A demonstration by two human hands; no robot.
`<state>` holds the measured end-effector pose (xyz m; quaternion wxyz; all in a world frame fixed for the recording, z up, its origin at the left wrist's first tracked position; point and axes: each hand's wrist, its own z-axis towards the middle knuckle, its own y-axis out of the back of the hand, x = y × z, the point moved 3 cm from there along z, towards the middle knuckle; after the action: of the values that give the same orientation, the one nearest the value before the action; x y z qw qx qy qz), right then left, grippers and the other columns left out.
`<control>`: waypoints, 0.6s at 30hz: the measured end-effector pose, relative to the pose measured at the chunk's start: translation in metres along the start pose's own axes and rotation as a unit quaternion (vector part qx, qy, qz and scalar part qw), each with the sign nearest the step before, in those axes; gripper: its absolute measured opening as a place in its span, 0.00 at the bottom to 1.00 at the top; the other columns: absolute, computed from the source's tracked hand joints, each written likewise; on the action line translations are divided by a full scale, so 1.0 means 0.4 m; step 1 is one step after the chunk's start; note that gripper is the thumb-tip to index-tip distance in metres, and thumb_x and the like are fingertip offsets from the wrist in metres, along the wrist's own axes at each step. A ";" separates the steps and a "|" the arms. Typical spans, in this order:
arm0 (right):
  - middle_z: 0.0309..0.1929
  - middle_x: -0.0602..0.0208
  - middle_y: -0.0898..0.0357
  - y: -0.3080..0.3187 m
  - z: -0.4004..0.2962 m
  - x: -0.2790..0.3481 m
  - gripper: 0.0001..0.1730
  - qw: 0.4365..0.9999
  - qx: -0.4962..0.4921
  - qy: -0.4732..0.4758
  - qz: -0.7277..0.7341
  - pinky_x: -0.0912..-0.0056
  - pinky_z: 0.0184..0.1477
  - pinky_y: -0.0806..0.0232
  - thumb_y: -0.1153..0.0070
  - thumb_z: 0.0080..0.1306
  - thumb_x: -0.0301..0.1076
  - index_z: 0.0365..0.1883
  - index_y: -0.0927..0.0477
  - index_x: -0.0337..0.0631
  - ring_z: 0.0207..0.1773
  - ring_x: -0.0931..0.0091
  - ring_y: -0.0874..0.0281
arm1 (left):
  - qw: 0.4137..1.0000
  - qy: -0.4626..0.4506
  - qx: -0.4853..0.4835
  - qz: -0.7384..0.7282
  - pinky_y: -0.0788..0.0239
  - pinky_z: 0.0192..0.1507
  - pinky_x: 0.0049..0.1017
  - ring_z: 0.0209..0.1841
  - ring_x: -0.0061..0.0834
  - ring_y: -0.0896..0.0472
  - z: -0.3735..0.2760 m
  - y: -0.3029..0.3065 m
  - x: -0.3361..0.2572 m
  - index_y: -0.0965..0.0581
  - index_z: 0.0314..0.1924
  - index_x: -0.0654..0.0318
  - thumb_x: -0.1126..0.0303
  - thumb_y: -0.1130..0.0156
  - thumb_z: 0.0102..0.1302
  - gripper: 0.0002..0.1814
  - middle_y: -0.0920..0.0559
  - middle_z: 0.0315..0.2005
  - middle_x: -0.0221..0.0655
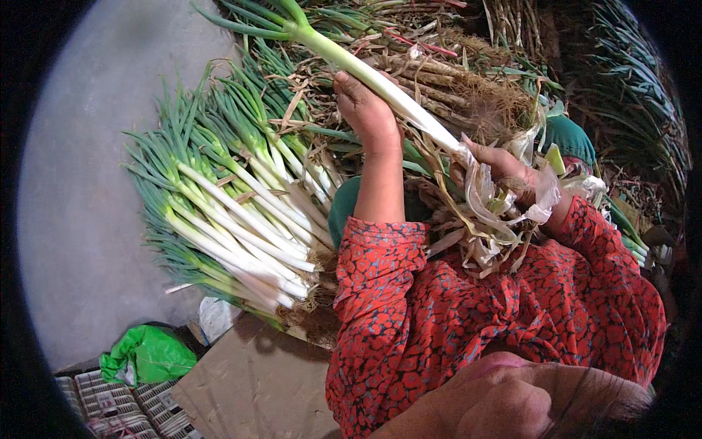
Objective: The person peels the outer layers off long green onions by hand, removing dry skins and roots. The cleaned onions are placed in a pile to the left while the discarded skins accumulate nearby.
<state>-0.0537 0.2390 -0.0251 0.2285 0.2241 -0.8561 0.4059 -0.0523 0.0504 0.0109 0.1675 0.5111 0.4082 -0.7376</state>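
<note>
A long green onion [378, 74] lies slantwise in front of me, its green leaves at the upper left and its white end toward the lower right. My left hand [367, 107] grips its pale shaft at about the middle. At the white lower end, my right hand [496, 164] has its fingers closed around the base and the loose outer skin. Strips of papery peeled skin [485, 219] hang below that hand, hiding the root end. To the left of my left arm lies a pile of clean white-stemmed green onions [247, 219], roots toward me.
Unpeeled, dry-skinned green onions [439, 82] with brown roots are heaped beyond my hands. More green leaves [636, 82] lie at the far right. A brown board [263, 378], a green plastic bag [148, 354] and plastic crates [118, 403] are at the lower left, beside grey floor [82, 219].
</note>
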 end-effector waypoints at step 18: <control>0.25 0.48 0.31 0.006 -0.052 0.071 0.15 0.694 -0.216 0.380 -0.572 0.61 0.28 0.38 0.56 0.62 0.40 0.37 0.34 0.35 0.27 0.55 0.32 | 0.933 0.201 0.226 -0.196 0.33 0.44 0.33 0.40 0.34 0.26 -0.037 -0.044 -0.031 0.38 0.49 0.68 0.65 0.55 0.60 0.19 0.26 0.38 0.42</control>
<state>-0.0735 0.2512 0.0016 0.7642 0.4421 -0.4668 0.0511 -0.0498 0.0705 0.0272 -0.1858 0.5828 0.3478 -0.7106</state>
